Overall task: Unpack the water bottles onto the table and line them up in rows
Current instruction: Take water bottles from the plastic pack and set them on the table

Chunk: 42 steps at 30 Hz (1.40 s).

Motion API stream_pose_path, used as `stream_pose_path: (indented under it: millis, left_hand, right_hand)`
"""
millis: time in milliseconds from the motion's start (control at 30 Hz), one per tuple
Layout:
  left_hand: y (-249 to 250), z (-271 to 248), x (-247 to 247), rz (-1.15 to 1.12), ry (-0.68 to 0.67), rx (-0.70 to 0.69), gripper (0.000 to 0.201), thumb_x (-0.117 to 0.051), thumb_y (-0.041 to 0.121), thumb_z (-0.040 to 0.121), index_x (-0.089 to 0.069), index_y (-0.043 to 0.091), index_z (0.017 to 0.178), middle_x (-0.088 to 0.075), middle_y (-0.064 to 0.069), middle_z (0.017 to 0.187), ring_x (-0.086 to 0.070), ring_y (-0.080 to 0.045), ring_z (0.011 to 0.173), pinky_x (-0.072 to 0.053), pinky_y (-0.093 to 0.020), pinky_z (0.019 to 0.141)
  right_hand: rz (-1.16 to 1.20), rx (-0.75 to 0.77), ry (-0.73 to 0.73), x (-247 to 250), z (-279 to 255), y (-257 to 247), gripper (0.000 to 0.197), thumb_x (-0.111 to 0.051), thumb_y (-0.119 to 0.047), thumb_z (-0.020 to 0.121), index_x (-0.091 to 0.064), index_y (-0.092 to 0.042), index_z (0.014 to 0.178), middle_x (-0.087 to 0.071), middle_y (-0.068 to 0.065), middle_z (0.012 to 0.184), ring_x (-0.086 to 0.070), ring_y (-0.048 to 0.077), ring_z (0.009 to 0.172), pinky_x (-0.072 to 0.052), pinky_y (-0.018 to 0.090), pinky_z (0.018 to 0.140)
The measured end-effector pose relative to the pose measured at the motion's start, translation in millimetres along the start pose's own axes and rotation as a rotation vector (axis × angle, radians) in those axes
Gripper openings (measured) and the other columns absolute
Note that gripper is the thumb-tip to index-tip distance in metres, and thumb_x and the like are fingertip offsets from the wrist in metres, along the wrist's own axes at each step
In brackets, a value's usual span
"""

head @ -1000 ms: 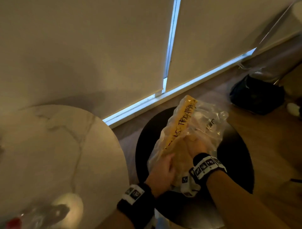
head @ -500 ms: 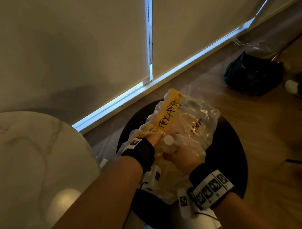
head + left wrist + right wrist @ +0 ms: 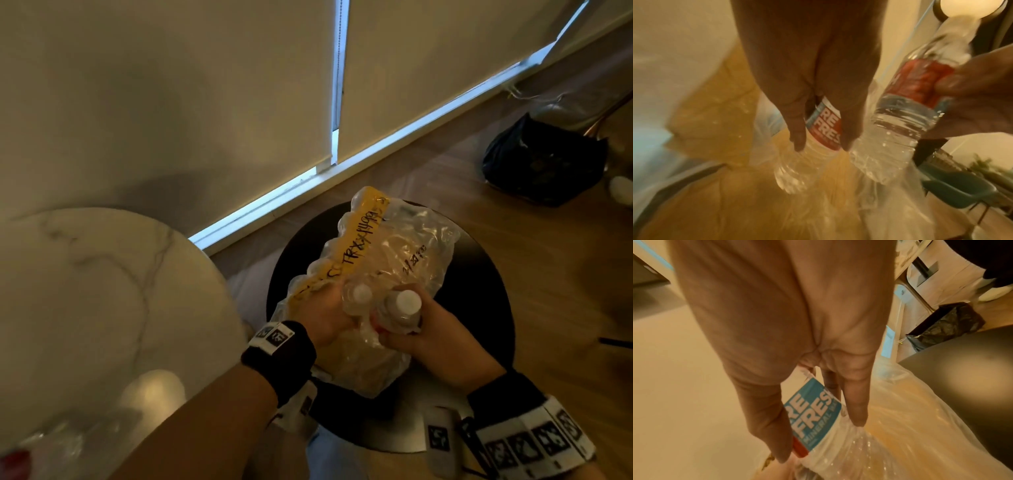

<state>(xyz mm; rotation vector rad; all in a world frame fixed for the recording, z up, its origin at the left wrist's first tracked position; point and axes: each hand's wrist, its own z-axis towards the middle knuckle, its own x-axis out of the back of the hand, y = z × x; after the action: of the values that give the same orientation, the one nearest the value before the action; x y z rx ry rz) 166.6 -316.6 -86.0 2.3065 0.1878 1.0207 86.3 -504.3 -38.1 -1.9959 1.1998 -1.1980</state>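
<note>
A clear shrink-wrapped pack of water bottles (image 3: 394,260) with a yellow strip lies on a round black stool (image 3: 479,308). My left hand (image 3: 325,315) grips one clear bottle (image 3: 359,298) with a white cap and a red and blue label (image 3: 826,128). My right hand (image 3: 428,335) grips a second bottle (image 3: 400,308) of the same kind (image 3: 813,415). Both bottles stand upright side by side, just above the torn near end of the pack. The white marble table (image 3: 85,308) is to the left.
A red-capped bottle (image 3: 20,459) lies blurred at the table's near left edge. A black bag (image 3: 544,164) sits on the wooden floor at the right, near window blinds (image 3: 205,102). A teal chair (image 3: 962,191) shows in the left wrist view.
Both hands were inside the pack's torn end; now each has drawn a bottle up out of it, and the caps show side by side.
</note>
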Motion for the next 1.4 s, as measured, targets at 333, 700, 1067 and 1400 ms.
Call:
stream_pose_path:
  millis: [333, 700, 1067, 1400]
  left_hand:
    - [-65.6, -171.8, -19.2, -0.634, 0.335, 0.175, 0.056, -0.095, 0.034, 0.089, -0.056, 0.055, 0.124, -0.072, 0.035, 0.116, -0.064, 0.022, 0.103, -0.056, -0.013, 0.102]
    - [-161.5, -307.3, -55.5, -0.765, 0.886, 0.631, 0.055, -0.093, 0.016, 0.088, -0.055, 0.033, 0.124, -0.063, 0.022, 0.107, -0.066, -0.017, 0.111, -0.049, -0.014, 0.082]
    - [-182.1, -335.2, -62.9, -0.816, 0.859, 0.683, 0.095, -0.099, 0.029, 0.082, -0.044, 0.023, 0.16, -0.062, 0.002, 0.151, -0.058, -0.023, 0.145, -0.054, -0.056, 0.123]
    - [-195.0, -486.2, 2.9, -0.734, 0.956, 0.465, 0.02, -0.075, 0.033, 0.104, -0.069, 0.052, 0.102, -0.08, 0.017, 0.098, -0.071, 0.011, 0.1, -0.064, -0.011, 0.07]
  right_hand:
    - [-0.123, 0.324, -0.065, -57.3, -62.6, -91.8, 0.049, -0.086, -0.035, 0.067, -0.053, -0.044, 0.102, -0.064, -0.021, 0.1, -0.058, -0.015, 0.097, -0.044, -0.001, 0.075]
    - [-0.149, 0.389, -0.417, -261.8, -54.7, -110.0, 0.05, -0.08, -0.036, 0.073, -0.048, -0.032, 0.111, -0.064, -0.01, 0.102, -0.062, 0.003, 0.095, -0.053, 0.022, 0.082]
    - [-0.259, 0.365, -0.415, -313.8, -62.3, -99.6, 0.073, -0.082, -0.04, 0.065, -0.042, -0.031, 0.125, -0.058, -0.003, 0.121, -0.059, 0.019, 0.11, -0.051, 0.038, 0.094]
    - [-0.43, 0.525, -0.221, -293.4, -144.4, -198.0, 0.073, -0.081, -0.047, 0.067, -0.038, -0.043, 0.126, -0.038, -0.023, 0.121, -0.038, -0.005, 0.108, -0.034, 0.019, 0.094]
